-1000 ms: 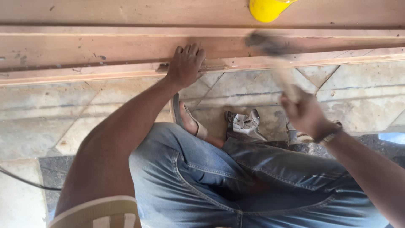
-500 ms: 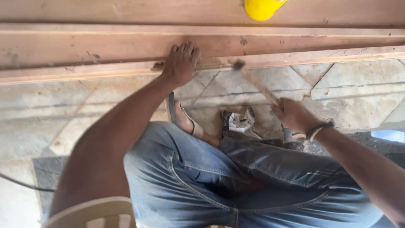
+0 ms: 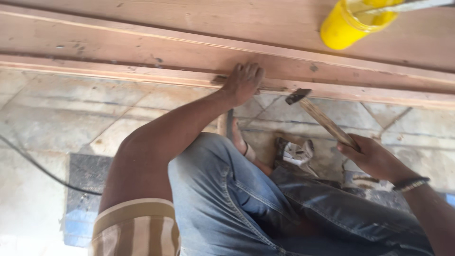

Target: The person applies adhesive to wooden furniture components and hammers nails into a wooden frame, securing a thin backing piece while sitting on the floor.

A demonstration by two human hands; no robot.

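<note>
My left hand [image 3: 244,81] presses flat on the edge of a long reddish wooden frame [image 3: 142,52] that runs across the view. A small dark piece shows just left of its fingers; I cannot tell what it is. My right hand [image 3: 372,156] grips the wooden handle of a hammer [image 3: 322,118]. The hammer's dark metal head [image 3: 297,96] hovers just below the frame's lower strip, a little to the right of my left hand.
A yellow plastic cup [image 3: 348,26] with a tool sticking out stands on the boards at top right. My jeans-clad knees [image 3: 246,199] fill the lower middle, over a stone-tiled floor [image 3: 61,118]. A black cable [image 3: 33,166] crosses the floor at left.
The hammer swung down from beside the frame and now points back up at the lower strip. My left hand stayed on the frame. The view shifted slightly.
</note>
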